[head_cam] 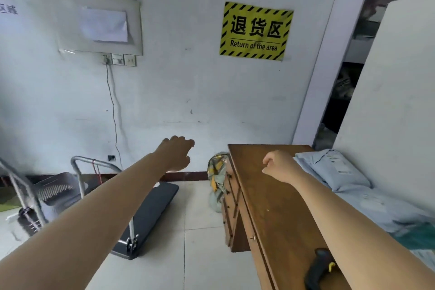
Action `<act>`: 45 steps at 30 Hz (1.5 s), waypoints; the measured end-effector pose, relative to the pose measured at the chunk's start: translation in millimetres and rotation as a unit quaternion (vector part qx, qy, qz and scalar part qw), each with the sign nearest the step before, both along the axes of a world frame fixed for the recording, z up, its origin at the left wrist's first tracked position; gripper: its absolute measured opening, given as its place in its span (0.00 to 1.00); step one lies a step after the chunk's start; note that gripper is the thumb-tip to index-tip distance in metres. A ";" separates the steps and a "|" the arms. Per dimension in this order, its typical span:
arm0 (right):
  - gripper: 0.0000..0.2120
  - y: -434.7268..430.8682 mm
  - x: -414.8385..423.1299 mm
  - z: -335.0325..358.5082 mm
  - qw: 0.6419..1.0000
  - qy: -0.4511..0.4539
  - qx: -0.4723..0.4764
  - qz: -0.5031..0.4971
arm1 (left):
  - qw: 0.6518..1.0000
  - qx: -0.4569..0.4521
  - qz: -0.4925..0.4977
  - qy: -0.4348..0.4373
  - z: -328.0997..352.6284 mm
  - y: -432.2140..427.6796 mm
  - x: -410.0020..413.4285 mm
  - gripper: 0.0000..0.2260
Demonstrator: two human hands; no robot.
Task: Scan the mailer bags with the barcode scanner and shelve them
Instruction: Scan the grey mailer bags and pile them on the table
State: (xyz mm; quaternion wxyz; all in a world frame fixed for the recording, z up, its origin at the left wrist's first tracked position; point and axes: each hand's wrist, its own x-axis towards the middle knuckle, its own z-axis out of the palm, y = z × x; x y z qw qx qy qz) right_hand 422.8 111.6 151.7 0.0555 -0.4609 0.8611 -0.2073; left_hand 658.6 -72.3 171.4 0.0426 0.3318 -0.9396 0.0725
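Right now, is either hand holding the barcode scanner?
No, the barcode scanner lies on the wooden desk beside the right forearm, while the left hand and right hand hold nothing.

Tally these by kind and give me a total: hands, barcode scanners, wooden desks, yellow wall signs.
Hands: 2, left hand and right hand, both holding nothing
Barcode scanners: 1, lying on the desk's near end
Wooden desks: 1
Yellow wall signs: 1
Total: 5
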 end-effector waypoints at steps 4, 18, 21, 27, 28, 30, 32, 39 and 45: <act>0.14 -11.4 -47.0 -0.7 0.997 -0.016 0.001 -0.079 | 0.998 0.017 -0.056 0.020 8.8 -47.8 -68.3 0.21; 0.15 6.8 -168.7 -31.5 0.917 -0.059 0.005 -0.395 | 0.928 0.242 -0.283 0.001 -36.1 -133.4 -354.1 0.22; 0.16 10.2 -180.7 -42.5 0.887 -0.067 0.007 -0.456 | 0.909 0.265 -0.322 0.007 -36.2 -134.8 -405.5 0.19; 0.14 41.9 -193.3 -64.1 0.839 -0.127 0.015 -0.529 | 0.872 0.271 -0.405 -0.052 -62.9 -101.1 -498.9 0.18; 0.14 49.4 -198.5 -67.2 0.829 -0.131 0.008 -0.544 | 0.867 0.276 -0.411 -0.066 -73.5 -92.4 -512.2 0.18; 0.15 65.2 -212.5 -75.2 0.808 -0.141 0.004 -0.572 | 0.853 0.293 -0.423 -0.088 -95.3 -70.1 -533.0 0.16; 0.17 81.9 -228.5 -87.8 0.790 -0.169 0.005 -0.589 | 0.838 0.300 -0.443 -0.106 -116.1 -45.8 -551.7 0.11; 0.20 119.3 -286.3 -136.0 0.704 -0.272 -0.085 -0.651 | 0.795 0.352 -0.466 -0.164 -163.3 28.4 -619.0 0.06; 0.28 128.0 -324.6 -169.5 0.619 -0.308 -0.159 -0.705 | 0.792 0.394 -0.413 -0.219 -182.9 56.8 -667.6 0.19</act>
